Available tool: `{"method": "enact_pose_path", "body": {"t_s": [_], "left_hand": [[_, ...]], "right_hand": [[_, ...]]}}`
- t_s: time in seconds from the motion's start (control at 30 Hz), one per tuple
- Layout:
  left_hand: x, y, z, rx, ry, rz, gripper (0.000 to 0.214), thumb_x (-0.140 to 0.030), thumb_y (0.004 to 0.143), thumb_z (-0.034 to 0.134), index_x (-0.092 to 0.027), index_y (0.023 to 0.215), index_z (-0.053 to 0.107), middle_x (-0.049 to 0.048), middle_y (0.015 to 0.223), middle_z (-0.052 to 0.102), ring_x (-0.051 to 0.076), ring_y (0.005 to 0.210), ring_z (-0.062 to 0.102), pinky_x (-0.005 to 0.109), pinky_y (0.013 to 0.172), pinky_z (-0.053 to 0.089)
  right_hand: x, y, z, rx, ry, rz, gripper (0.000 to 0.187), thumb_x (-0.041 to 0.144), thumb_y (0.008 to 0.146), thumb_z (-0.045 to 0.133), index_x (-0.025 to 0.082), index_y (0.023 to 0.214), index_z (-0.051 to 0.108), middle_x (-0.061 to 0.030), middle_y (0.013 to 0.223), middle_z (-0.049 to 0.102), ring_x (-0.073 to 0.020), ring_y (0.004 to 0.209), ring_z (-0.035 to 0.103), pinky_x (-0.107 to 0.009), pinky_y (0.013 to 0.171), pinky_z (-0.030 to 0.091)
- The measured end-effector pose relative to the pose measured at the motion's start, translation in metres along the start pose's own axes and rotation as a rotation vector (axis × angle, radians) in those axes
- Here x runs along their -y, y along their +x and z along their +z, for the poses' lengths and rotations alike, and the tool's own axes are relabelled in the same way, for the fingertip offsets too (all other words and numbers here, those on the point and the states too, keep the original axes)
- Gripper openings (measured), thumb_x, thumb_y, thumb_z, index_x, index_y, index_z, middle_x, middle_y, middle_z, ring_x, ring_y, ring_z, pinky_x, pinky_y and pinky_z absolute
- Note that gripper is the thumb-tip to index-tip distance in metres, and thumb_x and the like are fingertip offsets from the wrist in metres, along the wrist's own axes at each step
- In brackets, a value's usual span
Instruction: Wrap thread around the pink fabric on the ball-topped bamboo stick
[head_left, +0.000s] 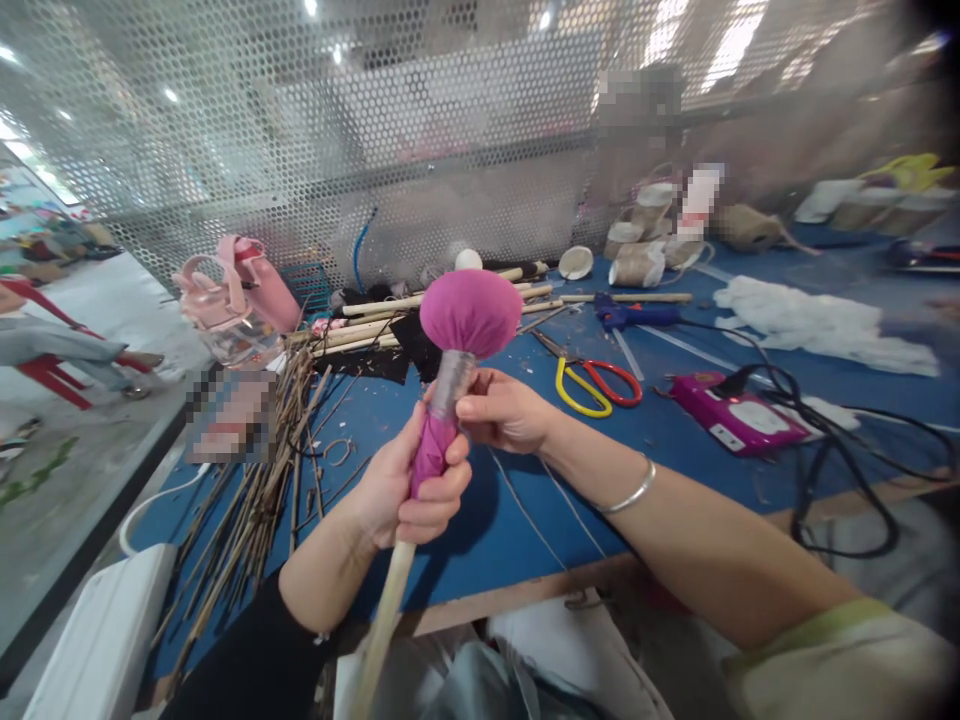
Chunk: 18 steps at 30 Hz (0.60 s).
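Observation:
A stick with a padded, cloth-covered head stands tilted in front of me. Its round purple-pink cloth head [471, 312] is gathered at the neck by a tight grey winding [453, 384]. My left hand [420, 485] wraps round the cloth-covered shaft just below that winding, and the bare wooden stick [386, 625] comes out beneath it toward my lap. Close against the winding's right side, my right hand [506, 410] is closed in a pinch. Thin grey strands [529, 515] run from under this hand to the table edge; its fingertips partly hide what they pinch.
Scissors [592, 385] with yellow and red handles lie right of the head, near a blue glue gun [634, 314] and a magenta power box [739, 415] with black cable. Thin twigs [255, 510] cover the left side, beside pink bottles [232, 310]. A mesh panel [420, 130] rises behind.

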<state>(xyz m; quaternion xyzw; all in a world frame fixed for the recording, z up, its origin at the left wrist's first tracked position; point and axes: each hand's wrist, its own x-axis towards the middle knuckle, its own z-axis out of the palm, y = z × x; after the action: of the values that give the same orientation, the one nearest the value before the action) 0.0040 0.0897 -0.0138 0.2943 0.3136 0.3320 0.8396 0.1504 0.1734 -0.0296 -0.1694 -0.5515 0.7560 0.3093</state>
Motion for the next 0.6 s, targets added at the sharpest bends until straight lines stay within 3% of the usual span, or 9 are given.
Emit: {"method": "enact_pose_path", "body": {"t_s": [0.1,0.17,0.23,0.37,0.5,0.6], "left_hand": [[0.008,0.01,0.001,-0.384,0.275,0.243,0.048,-0.066,0.081,0.039,-0.018,0.08,0.049,-0.0059,0.053,0.043,0.002,0.03,0.027,0.013,0.026,0.025],[0.014,0.014,0.003,-0.534,0.435,0.378,0.042,-0.06,0.08,0.048,-0.019,0.088,0.049,-0.0045,0.063,0.048,0.002,0.036,0.034,0.011,0.03,0.026],[0.017,0.015,0.005,-0.578,0.489,0.449,0.037,-0.055,0.079,0.054,-0.02,0.092,0.048,-0.0053,0.067,0.047,0.001,0.039,0.034,0.01,0.031,0.023],[0.016,0.012,0.007,-0.594,0.416,0.446,0.033,-0.053,0.081,0.052,-0.021,0.089,0.046,-0.0076,0.062,0.043,0.0,0.036,0.028,0.01,0.03,0.018],[0.01,0.009,0.004,-0.65,0.381,0.506,0.032,-0.052,0.081,0.052,-0.022,0.086,0.043,-0.0076,0.063,0.044,0.001,0.036,0.028,0.011,0.03,0.018],[0.006,0.008,0.001,-0.685,0.393,0.507,0.029,-0.05,0.081,0.053,-0.022,0.084,0.043,-0.0083,0.061,0.042,0.001,0.035,0.028,0.011,0.03,0.017]], "right_hand": [[-0.001,0.004,-0.004,-0.113,-0.049,0.019,0.033,0.039,0.064,0.074,0.014,0.073,0.055,0.0118,0.04,0.033,-0.0013,0.032,0.016,-0.02,0.032,0.006],[-0.002,0.006,-0.004,-0.175,-0.091,0.035,0.032,0.039,0.065,0.073,0.014,0.068,0.053,0.0115,0.039,0.032,-0.0016,0.031,0.017,-0.021,0.032,0.006],[-0.003,0.007,-0.002,-0.196,-0.102,0.019,0.033,0.04,0.064,0.073,0.014,0.068,0.053,0.0114,0.04,0.033,-0.0016,0.032,0.018,-0.021,0.033,0.008],[-0.003,0.005,0.003,-0.199,-0.143,-0.067,0.034,0.042,0.067,0.071,0.013,0.075,0.055,0.0112,0.043,0.036,-0.0016,0.036,0.021,-0.02,0.037,0.014],[-0.001,0.002,0.004,-0.285,-0.227,-0.141,0.03,0.04,0.069,0.069,0.013,0.07,0.055,0.0091,0.047,0.04,-0.0025,0.04,0.027,-0.02,0.04,0.017],[0.0,0.0,0.006,-0.246,-0.253,-0.13,0.026,0.036,0.071,0.068,0.012,0.076,0.061,0.0084,0.047,0.041,-0.0033,0.042,0.029,-0.021,0.041,0.019]]}}
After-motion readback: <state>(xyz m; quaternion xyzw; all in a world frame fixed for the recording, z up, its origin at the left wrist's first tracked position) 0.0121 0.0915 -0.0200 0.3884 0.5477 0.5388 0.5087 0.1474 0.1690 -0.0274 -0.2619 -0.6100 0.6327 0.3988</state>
